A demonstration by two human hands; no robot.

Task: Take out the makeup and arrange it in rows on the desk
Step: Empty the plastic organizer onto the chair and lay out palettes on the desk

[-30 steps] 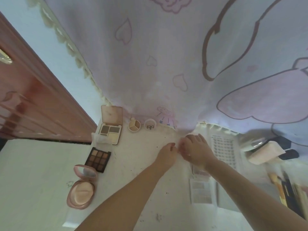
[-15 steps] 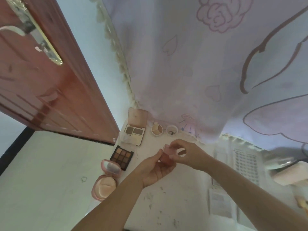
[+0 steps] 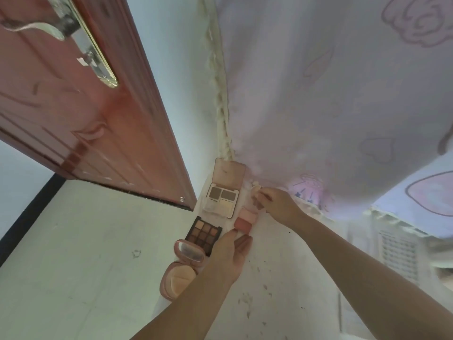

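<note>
A small pink blush compact [image 3: 243, 224] lies open on the white desk [image 3: 282, 285], between my two hands. My left hand [image 3: 231, 253] hovers just below it with thumb and fingers relaxed, holding nothing. My right hand [image 3: 278, 204] reaches to the back of the desk and pinches a small cream round pot [image 3: 255, 188] by the curtain. To the left, in a column, lie a four-pan palette [image 3: 221, 198] with its lid up, a brown eyeshadow palette [image 3: 203, 233] and an open pink powder compact [image 3: 180, 269].
A red-brown door [image 3: 73, 106] stands open at the left above the pale floor [image 3: 73, 253]. A pink printed curtain [image 3: 343, 94] hangs over the desk's back edge. A printed sheet [image 3: 397, 251] lies at the right.
Both hands held the pink blush compact in the air; it now lies on the desk beside the palettes. My left hand let go and my right hand moved back to the round pot.
</note>
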